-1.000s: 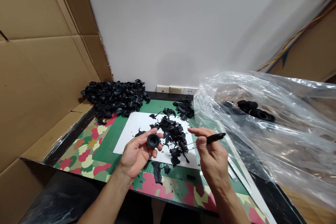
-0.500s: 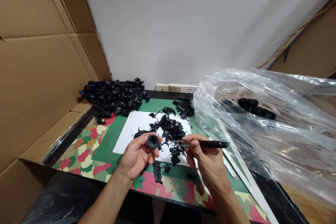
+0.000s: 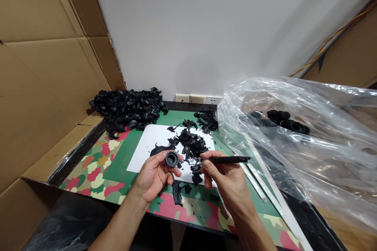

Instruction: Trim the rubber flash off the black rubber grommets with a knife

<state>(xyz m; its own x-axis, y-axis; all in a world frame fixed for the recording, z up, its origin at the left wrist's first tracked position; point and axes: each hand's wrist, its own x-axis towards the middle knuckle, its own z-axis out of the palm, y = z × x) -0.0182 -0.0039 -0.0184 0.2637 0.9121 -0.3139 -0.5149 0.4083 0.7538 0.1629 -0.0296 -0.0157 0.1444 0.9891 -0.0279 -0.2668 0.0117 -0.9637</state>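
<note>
Between the fingers of my left hand (image 3: 156, 174) is a round black rubber part (image 3: 171, 159), its hollow end facing up toward me. My right hand (image 3: 225, 172) grips a thin tool with a black handle (image 3: 229, 159); its narrow metal tip points left toward the part without touching it. Below and behind both hands, black rubber scraps (image 3: 193, 143) lie scattered over a white sheet (image 3: 140, 153). The sheet rests on a green mat (image 3: 118, 166).
A large heap of black scraps (image 3: 129, 108) sits at the back left beside a cardboard wall (image 3: 44, 74). A smaller pile (image 3: 207, 119) lies at the back. On the right, a clear plastic bag (image 3: 324, 141) holds black round parts (image 3: 294, 126). Sockets (image 3: 197, 99) line the wall.
My right hand and the tool have moved left, closer to the round part. The left hand has stayed nearly in place, with the part tilted slightly differently.
</note>
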